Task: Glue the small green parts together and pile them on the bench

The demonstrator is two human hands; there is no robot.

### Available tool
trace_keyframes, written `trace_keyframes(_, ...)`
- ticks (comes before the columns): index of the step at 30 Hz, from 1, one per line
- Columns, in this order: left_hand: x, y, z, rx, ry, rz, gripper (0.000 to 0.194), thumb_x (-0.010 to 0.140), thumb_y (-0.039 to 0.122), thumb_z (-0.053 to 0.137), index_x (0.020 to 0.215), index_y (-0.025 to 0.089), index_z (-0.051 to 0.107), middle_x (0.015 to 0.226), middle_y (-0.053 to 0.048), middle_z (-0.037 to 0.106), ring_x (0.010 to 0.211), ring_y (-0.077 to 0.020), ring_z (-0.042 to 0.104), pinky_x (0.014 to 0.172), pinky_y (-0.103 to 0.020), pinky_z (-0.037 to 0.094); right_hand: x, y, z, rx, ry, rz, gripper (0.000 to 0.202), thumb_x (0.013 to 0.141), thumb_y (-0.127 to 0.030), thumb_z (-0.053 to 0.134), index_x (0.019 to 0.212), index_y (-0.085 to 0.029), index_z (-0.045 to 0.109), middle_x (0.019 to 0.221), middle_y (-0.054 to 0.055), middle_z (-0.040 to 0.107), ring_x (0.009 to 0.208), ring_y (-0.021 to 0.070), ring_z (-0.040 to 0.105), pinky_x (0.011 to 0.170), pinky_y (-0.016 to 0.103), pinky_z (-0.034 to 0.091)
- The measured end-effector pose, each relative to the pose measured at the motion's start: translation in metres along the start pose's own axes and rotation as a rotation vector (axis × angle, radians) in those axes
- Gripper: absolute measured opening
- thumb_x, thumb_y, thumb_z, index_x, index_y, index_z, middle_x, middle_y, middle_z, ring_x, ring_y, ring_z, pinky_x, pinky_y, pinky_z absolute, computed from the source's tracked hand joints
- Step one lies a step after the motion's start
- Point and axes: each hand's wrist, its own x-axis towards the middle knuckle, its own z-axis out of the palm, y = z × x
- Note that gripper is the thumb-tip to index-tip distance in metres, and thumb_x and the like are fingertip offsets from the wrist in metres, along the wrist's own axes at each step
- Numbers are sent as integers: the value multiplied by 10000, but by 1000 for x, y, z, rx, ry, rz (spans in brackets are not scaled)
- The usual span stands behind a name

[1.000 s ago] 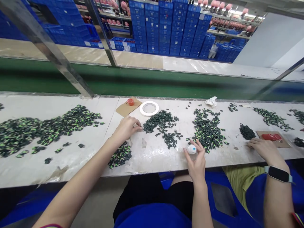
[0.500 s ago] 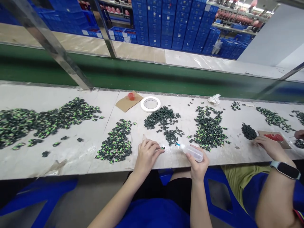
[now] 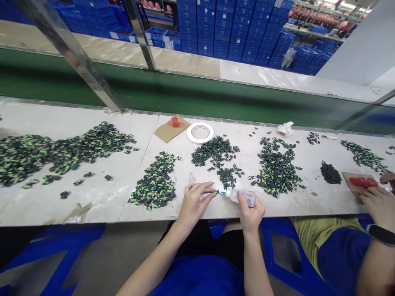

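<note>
My right hand [image 3: 251,209] is wrapped round a translucent squeeze bottle [image 3: 243,197], tilted nearly level, its blue tip pointing left. The tip meets or almost meets a small dark green-and-black piece [image 3: 217,192] pinched between the thumb and fingers of my left hand [image 3: 196,200]. Just beyond my hands lies a heap of small dark oblong pieces [image 3: 212,151]. Left of my left hand spreads a pile of black pieces with bright green spots [image 3: 156,181]; a similar pile [image 3: 277,170] sits to the right of the bottle.
A white tape roll [image 3: 200,133] and a red cup [image 3: 174,121] on cardboard [image 3: 168,132] lie at the back. A larger pile [image 3: 24,158] covers the left. A co-worker's hand [image 3: 378,203] is by red material [image 3: 362,181] at right. A green strip [image 3: 185,92] runs behind the table.
The bottle has moved left, bringing its tip up to the small piece in my left hand. The co-worker's hand has shifted right, to the red material. The view has shifted slightly.
</note>
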Motion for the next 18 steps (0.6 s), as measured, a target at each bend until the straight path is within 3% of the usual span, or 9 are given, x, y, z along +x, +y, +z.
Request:
trace_keyframes(10,0,1,1,-5,18,-20,271,780,193,720,1015,245,595,844,16,775,879,-211,704,854,-410,392,-1,2,3,-32,-32,-2,328,753,-462,672,685,-141,685,583,18,657,524,148,575,528,250,460)
trace_keyframes(18,1,2,0,1,4,-45,169,816,256,682,969,232,616,838,-11,776,877,-217,706,884,-421,376,-1,0,4,-23,6,-1,361,747,-482,672,651,-135,660,525,-5,596,489,129,524,500,241,431)
